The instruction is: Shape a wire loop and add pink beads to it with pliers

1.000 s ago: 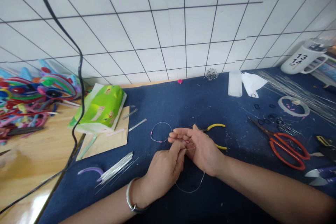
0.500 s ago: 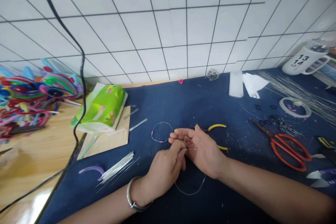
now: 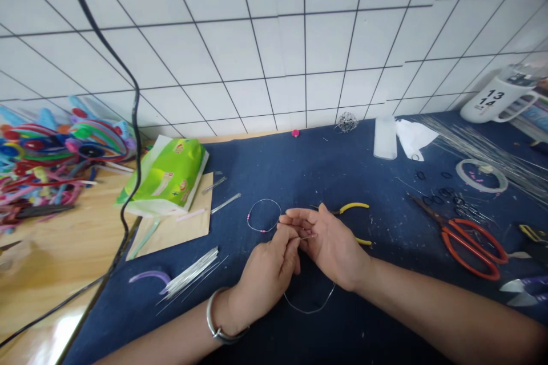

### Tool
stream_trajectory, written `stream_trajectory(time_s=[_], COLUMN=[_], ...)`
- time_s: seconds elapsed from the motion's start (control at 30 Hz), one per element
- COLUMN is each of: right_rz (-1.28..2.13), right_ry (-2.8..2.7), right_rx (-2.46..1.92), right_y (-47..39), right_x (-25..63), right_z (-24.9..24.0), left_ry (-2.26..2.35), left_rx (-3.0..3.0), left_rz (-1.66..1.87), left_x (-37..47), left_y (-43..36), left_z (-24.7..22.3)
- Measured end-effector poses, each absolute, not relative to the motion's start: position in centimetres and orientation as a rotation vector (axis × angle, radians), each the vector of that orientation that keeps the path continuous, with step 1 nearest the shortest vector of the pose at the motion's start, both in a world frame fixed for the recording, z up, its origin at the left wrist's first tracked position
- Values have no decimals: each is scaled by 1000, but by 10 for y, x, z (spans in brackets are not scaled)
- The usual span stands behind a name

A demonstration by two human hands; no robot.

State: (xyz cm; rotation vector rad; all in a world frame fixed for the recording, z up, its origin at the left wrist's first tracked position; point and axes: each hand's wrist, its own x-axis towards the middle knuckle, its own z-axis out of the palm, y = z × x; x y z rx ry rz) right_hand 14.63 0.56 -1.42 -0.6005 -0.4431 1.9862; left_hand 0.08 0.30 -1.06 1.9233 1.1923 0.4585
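Note:
My left hand (image 3: pixel 268 268) is closed in a pinch on a thin wire (image 3: pixel 310 312), which hangs in a loop below the hands. The wire's tip points into my right palm. My right hand (image 3: pixel 331 245) is palm up and slightly cupped, with fingers extended. A few small pink beads (image 3: pixel 309 232) lie in that palm, partly hidden by the left fingers. Just left of the fingertips, a wire ring (image 3: pixel 264 199) with pink beads rests on the dark blue cloth (image 3: pixel 274 165). Behind the right hand are yellow-handled pliers (image 3: pixel 355 205), partly covered.
At right lie red-handled scissors (image 3: pixel 473 245), black rings (image 3: pixel 445 191), a clear round dish (image 3: pixel 482 175) with pink beads and long wires (image 3: pixel 483 145). To the left are cut wires (image 3: pixel 192 274), a green tissue pack (image 3: pixel 166 177) and a black cable (image 3: pixel 136 108). A white mug (image 3: pixel 492 97) stands far right.
My left fingers have moved slightly up, and the wire's tip has shifted a little higher over the right palm. The hanging loop has risen slightly. Other things look unmoved.

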Motion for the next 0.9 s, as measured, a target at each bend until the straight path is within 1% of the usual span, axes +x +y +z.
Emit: stream_trajectory(time_s=[0.9], right_rz=[1986], right_ry=[-477], right_rx=[-606], right_y=[6], right_x=[146], right_z=[-14], left_ry=[1229], left_rx=[1967], left_rz=[424], left_x=[0], left_y=[2], left_z=[-11])
